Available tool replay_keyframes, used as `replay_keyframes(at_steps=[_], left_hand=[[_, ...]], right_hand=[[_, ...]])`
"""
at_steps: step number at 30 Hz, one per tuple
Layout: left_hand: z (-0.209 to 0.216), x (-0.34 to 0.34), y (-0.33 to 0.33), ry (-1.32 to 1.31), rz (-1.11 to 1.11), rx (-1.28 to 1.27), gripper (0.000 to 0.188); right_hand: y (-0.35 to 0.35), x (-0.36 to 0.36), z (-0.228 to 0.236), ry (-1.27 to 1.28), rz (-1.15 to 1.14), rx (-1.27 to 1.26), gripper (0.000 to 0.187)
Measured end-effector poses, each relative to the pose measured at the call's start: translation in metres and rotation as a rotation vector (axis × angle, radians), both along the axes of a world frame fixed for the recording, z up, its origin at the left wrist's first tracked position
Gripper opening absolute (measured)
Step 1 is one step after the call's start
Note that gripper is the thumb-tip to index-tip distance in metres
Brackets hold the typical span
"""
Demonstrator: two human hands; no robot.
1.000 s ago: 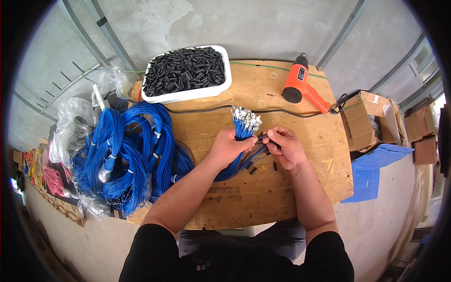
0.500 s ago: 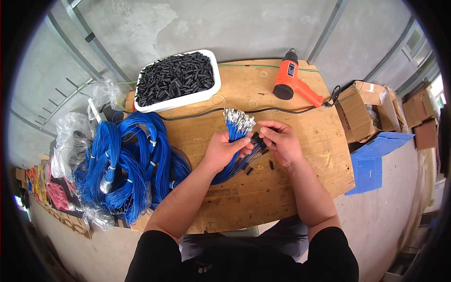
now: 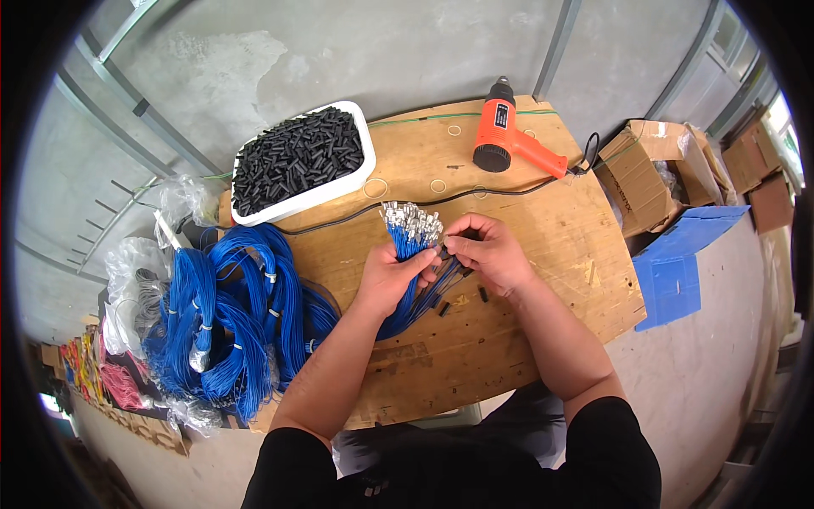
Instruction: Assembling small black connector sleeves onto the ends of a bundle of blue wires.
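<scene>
Wires (image 3: pixel 405 248) — curving lengthwise, tips (image 3: pixel 413 222) pointing away

Bright, soft, fairly even light covers the hands (image 3: pixel 490 259) and the desk (image 3: pixel 483 365), with only faint, blurry-edged shadows. Far to the right of the hands, a window (image 3: pixel 789 131) burns out to white. Just beyond the left hand, metal terminals (image 3: pixel 413 222) glint nearly white. Fisheye distortion bows the desk's edges, dark vignetting swallows the corners, and the far sides look soft; fine detail between the fingertips is unclear.
</scene>
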State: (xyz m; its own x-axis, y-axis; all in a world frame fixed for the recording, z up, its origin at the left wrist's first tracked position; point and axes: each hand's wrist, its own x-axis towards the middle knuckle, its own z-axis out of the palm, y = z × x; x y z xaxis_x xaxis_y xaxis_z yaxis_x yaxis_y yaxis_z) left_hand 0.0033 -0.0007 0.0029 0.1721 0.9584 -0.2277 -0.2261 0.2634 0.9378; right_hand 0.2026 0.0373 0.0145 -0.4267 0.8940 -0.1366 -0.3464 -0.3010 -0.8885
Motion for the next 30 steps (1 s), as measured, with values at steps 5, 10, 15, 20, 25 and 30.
replay_keyframes(at_steps=[5, 10, 15, 20, 25, 30], left_hand=[[0.0002, 0.002, 0.001, -0.028, 0.064, 0.015, 0.016], [-0.0003, 0.0008, 0.0016, -0.016, 0.032, 0.027, 0.016], [-0.0038, -0.0005, 0.0035, 0.011, 0.017, 0.042, 0.015], [-0.0047, -0.0023, 0.0045, -0.069, 0.068, -0.01, 0.016], [-0.0028, 0.0005, 0.0038, -0.081, 0.053, 0.032, 0.014], [-0.001, -0.0003, 0.0029, -0.083, 0.056, 0.048, 0.012]], right_hand=[[0.0001, -0.0004, -0.0011, -0.037, -0.026, 0.046, 0.014], [-0.0019, -0.0018, 0.0055, 0.015, -0.063, -0.015, 0.012], [-0.0027, -0.0018, 0.0044, -0.056, -0.104, 0.064, 0.008], [-0.0057, -0.0051, 0.0053, -0.206, -0.164, 0.231, 0.005], [-0.0048, -0.0036, 0.0007, -0.179, -0.133, 0.123, 0.006], [-0.0057, -0.007, 0.0028, -0.169, -0.065, 0.066, 0.007]])
